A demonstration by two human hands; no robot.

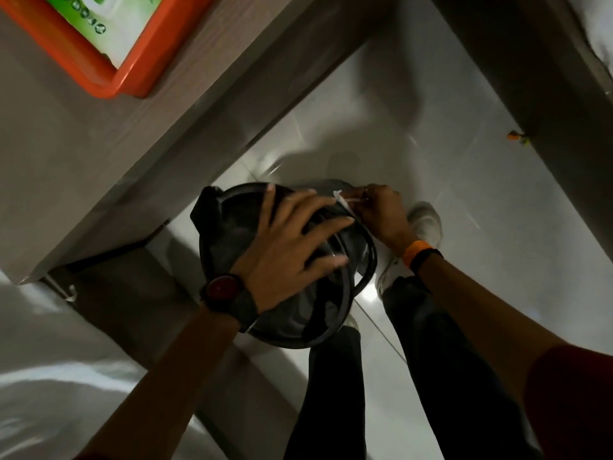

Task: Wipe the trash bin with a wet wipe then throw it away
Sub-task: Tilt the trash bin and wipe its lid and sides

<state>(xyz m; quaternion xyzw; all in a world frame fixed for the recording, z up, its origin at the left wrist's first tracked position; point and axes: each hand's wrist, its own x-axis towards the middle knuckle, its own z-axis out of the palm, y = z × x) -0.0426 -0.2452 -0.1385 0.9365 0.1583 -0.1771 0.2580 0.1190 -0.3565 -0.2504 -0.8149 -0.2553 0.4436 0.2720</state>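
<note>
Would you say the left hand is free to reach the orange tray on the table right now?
Probably not: the left hand is spread flat on the trash bin, and the orange tray lies well off.

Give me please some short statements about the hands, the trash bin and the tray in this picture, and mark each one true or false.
1. The left hand lies spread over the top of the black trash bin. True.
2. The right hand holds a white wet wipe at the far rim of the bin. True.
3. The orange tray stands on the floor beside the bin. False: it sits on the table, up at the left.
4. The left wrist is bare. False: it wears a dark watch with a red face.
5. The bin stands on the table. False: it is on the floor, next to a white shoe.
</note>
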